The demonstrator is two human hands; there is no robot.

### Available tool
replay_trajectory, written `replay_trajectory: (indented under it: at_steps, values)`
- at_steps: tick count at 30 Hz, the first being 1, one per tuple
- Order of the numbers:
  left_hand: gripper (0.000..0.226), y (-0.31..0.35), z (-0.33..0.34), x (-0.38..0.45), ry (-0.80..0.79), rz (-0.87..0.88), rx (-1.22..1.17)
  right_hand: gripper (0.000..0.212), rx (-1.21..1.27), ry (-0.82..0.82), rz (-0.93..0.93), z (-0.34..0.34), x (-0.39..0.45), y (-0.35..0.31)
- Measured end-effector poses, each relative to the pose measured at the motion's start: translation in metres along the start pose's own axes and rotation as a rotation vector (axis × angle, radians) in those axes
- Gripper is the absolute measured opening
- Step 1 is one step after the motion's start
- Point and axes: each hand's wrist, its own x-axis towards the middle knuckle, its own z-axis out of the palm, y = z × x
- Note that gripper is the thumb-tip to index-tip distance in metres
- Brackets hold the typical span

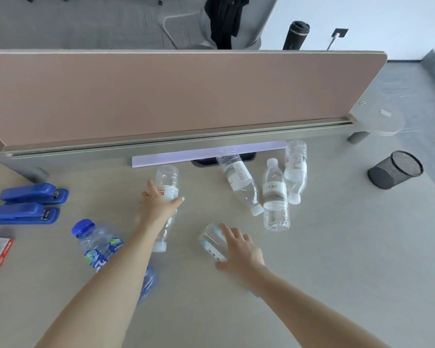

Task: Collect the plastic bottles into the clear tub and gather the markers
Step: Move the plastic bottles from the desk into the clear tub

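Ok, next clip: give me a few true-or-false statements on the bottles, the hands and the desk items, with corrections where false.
1. The left hand grips a clear bottle lying on the desk. True.
2. The right hand holds nothing. False: it grips a clear bottle.
3. Two blue staplers sit at the desk's left. True.
4. The blue-capped bottle stands upright. False: it lies on its side.
5. The mesh pen cup stands upright. False: it is tipped over.
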Motion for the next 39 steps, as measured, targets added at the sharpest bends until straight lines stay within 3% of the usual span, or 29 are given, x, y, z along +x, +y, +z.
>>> replay_trajectory:
  at_steps: [12, 29, 39]
  values:
    - [0.053, 0.001, -0.002, -0.018, -0.044, -0.012, -0.187, 0.068, 0.038, 0.043, 0.009, 0.004, -0.003, 0.002]
    - [0.057, 0.0, -0.003, -0.117, -0.081, 0.087, -0.259, 0.069, 0.162, 0.137, 0.065, 0.01, -0.081, 0.044]
    - [0.044, 0.012, 0.028, -0.176, -0.138, 0.123, -0.273, 0.068, 0.264, 0.202, 0.17, 0.011, -0.124, 0.089]
